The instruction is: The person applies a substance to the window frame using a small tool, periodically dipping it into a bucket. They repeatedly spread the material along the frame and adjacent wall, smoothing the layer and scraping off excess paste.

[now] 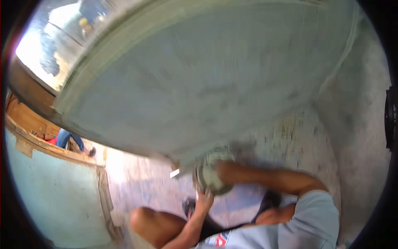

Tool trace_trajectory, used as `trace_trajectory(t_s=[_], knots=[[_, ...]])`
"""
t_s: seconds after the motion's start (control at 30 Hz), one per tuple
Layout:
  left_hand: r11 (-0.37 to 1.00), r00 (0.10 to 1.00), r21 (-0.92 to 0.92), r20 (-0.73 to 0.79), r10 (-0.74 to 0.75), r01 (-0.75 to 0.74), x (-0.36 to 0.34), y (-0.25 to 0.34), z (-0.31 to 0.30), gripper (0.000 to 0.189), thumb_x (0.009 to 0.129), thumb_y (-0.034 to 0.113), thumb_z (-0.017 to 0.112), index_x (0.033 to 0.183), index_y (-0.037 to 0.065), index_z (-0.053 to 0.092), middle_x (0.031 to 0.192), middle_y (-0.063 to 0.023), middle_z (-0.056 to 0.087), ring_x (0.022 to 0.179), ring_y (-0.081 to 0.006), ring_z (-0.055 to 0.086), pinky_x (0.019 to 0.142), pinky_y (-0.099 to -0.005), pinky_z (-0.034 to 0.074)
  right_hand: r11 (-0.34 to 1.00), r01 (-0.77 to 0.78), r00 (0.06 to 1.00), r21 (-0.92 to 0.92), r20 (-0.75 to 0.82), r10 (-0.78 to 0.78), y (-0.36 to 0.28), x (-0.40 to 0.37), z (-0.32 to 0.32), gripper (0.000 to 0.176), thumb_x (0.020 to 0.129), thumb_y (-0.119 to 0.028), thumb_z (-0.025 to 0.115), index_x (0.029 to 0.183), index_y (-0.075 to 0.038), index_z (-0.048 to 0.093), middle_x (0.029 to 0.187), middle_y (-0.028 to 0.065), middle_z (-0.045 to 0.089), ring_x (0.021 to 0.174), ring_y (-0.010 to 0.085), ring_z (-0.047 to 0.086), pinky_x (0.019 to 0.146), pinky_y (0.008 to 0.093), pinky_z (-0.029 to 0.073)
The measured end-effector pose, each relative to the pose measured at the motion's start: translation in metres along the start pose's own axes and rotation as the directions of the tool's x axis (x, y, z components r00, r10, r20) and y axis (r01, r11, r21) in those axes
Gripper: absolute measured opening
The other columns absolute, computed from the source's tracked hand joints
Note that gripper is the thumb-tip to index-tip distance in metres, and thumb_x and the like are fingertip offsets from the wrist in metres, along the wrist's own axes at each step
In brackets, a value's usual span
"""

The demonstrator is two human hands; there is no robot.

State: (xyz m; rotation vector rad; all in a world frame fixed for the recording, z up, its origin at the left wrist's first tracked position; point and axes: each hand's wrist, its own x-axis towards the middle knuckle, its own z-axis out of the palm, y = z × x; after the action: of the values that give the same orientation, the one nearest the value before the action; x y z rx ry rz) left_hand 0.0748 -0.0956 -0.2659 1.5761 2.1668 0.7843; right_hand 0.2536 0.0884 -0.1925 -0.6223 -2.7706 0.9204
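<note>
Pan [208,176], round, grey, mortar-caked, blurred, held at foot of plastered grey-green wall [186,83] over dusty floor [137,180]: left hand [203,201] clasps lower rim, right hand [226,171] closed over right edge.

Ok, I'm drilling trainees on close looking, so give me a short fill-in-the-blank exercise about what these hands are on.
1. The grey object between the hands is ____ in outline.
2. The left hand meets it from below and the right hand from the upper side, so ____ hands are on it.
3. The person's short-sleeved shirt is light ____.

Missing words: round; both; blue.
</note>
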Motion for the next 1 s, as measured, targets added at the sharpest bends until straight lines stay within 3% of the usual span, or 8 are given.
trace_trajectory(t_s=[0.03,0.1,0.17,0.2,0.3,0.4,0.6,1.0], knots=[[0.971,0.980,0.133,0.042,0.194,-0.198,-0.003,-0.034,0.013,0.056,0.102,0.020,0.059,0.148,-0.002,0.035,0.109,-0.0200,0.064,0.094,-0.0287,0.064,0.088,-0.0417,0.053,0.997,0.015,0.998,0.075,0.059,-0.019,0.002,-0.001,-0.018,0.019,0.079,-0.010,0.062,0.086,0.003,0.073,0.087,0.0285,0.071,0.082,0.0443,0.071,0.076,0.0519,0.057],[0.669,0.793,-0.429,0.391,-0.468,0.607,0.022,0.001,-0.015,0.041,0.096,0.016,0.064,0.130,-0.005,0.054,0.137,-0.0300,0.053,0.123,-0.0403,0.057,0.102,-0.0501,0.047,0.992,0.029,0.993,0.122,0.108,-0.042,-0.006,-0.009,-0.070,0.021,0.080,-0.010,0.061,0.090,0.004,0.073,0.090,0.0283,0.071,0.085,0.0441,0.071,0.078,0.0513,0.057],[0.372,0.725,-0.680,0.348,-0.595,0.632,0.043,0.060,-0.054,0.037,0.096,0.016,0.066,0.126,-0.004,0.056,0.114,-0.0228,0.063,0.094,-0.0349,0.065,0.078,-0.0471,0.053,0.972,-0.021,1.000,0.235,-0.018,0.026,-0.022,-0.025,-0.129,0.032,0.086,-0.017,0.062,0.110,0.000,0.074,0.097,0.0259,0.071,0.090,0.0427,0.069,0.081,0.0503,0.056],[0.668,0.862,-0.559,0.196,-0.468,0.490,0.036,-0.013,-0.022,0.036,0.096,0.010,0.062,0.128,-0.004,0.053,0.108,-0.0196,0.067,0.086,-0.0291,0.069,0.074,-0.0407,0.057,0.979,-0.020,0.999,0.204,-0.027,0.026,-0.025,-0.033,-0.151,0.032,0.086,-0.017,0.062,0.110,0.000,0.074,0.097,0.0259,0.071,0.090,0.0427,0.069,0.081,0.0503,0.056],[0.406,0.834,-0.754,0.335,-0.439,0.517,0.046,0.056,-0.118,0.043,0.093,0.006,0.063,0.133,-0.004,0.048,0.117,-0.0192,0.065,0.093,-0.0303,0.070,0.080,-0.0398,0.059,0.993,0.071,0.974,0.097,-0.223,-0.048,-0.042,-0.055,-0.214,0.041,0.090,-0.022,0.067,0.128,-0.006,0.071,0.100,0.0213,0.072,0.090,0.0403,0.068,0.082,0.0487,0.055],[0.152,0.707,-0.704,0.627,-0.326,0.694,0.071,0.115,-0.175,0.065,0.087,-0.005,0.055,0.149,-0.004,0.035,0.139,-0.0204,0.055,0.128,-0.0321,0.059,0.110,-0.0393,0.048,0.982,0.131,0.725,-0.135,-0.662,-0.188,-0.056,-0.074,-0.259,0.043,0.088,-0.010,0.076,0.130,-0.008,0.071,0.100,0.0152,0.074,0.088,0.0345,0.071,0.079,0.0437,0.058],[0.446,0.829,-0.709,0.534,-0.166,0.546,0.100,0.142,-0.230,0.061,0.086,-0.007,0.052,0.146,-0.004,0.040,0.129,-0.0242,0.062,0.111,-0.0368,0.069,0.086,-0.0472,0.062,0.857,-0.232,0.232,-0.459,-0.882,-0.410,-0.049,-0.110,-0.343,0.043,0.083,0.000,0.078,0.125,-0.008,0.075,0.098,0.0075,0.075,0.084,0.0267,0.071,0.074,0.0377,0.057],[0.513,0.853,-0.767,0.509,0.117,0.386,0.135,0.154,-0.230,0.067,0.083,-0.011,0.049,0.149,-0.003,0.040,0.125,-0.0237,0.066,0.103,-0.0365,0.073,0.077,-0.0465,0.067,0.473,-0.504,0.479,-0.723,-0.689,-0.543,-0.057,-0.084,-0.446,0.049,0.088,-0.005,0.073,0.131,-0.029,0.074,0.092,-0.0067,0.066,0.084,0.0110,0.061,0.083,0.0330,0.032]])
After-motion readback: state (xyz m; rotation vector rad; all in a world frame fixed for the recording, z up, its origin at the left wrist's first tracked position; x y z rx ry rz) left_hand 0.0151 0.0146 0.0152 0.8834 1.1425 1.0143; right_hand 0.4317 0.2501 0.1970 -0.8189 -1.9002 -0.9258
